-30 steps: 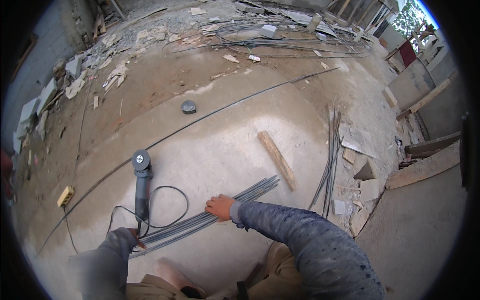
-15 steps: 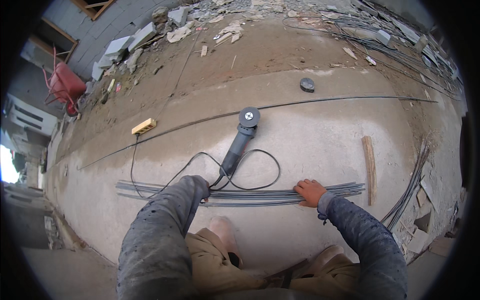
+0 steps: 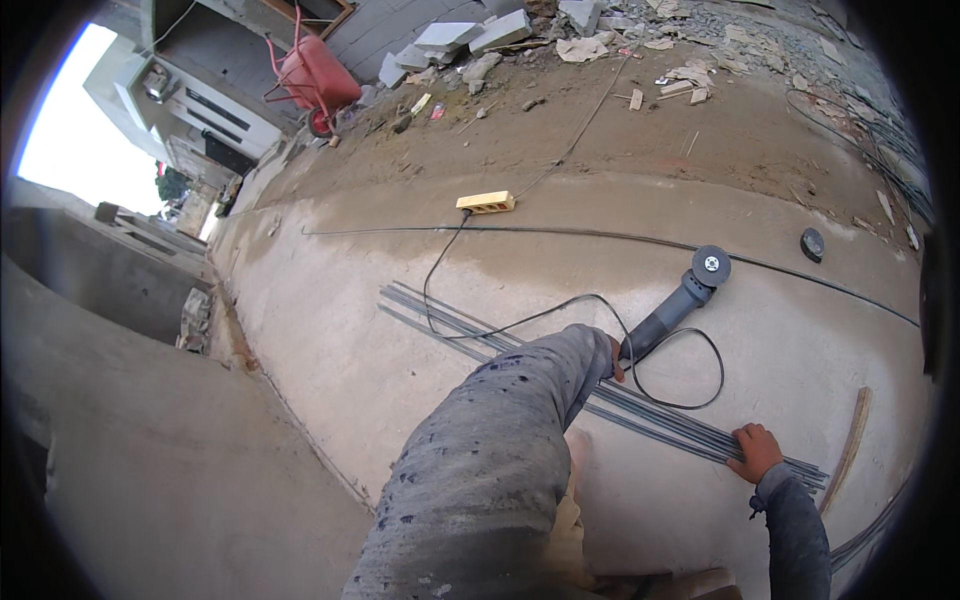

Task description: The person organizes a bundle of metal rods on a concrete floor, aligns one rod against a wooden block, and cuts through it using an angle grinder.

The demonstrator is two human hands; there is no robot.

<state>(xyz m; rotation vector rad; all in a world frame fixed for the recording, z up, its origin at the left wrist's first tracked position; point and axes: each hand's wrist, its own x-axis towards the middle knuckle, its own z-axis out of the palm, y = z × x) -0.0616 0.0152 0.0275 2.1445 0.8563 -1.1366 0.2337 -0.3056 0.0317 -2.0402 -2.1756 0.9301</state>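
A bundle of thin grey steel rods lies slantwise on the concrete in front of me. My right hand is closed over the rods near their right end. Further left, my left hand is bent down at the middle of the bundle with its fingers curled on the rods; the sleeve hides most of it. Just beyond that hand lies an angle grinder, its round disc facing up. Its black cable loops on the floor and passes over the left part of the bundle.
The cable runs to a yellow socket strip. One long rod crosses the floor behind the grinder. A dark round object lies at the right, a wooden strip nearer me. Farther off are a red wheelbarrow and broken blocks.
My view has swung left, so the rods, grinder and hands appear farther right and tilted. Both hands stay at the same places on the rods. The grinder has not visibly moved.
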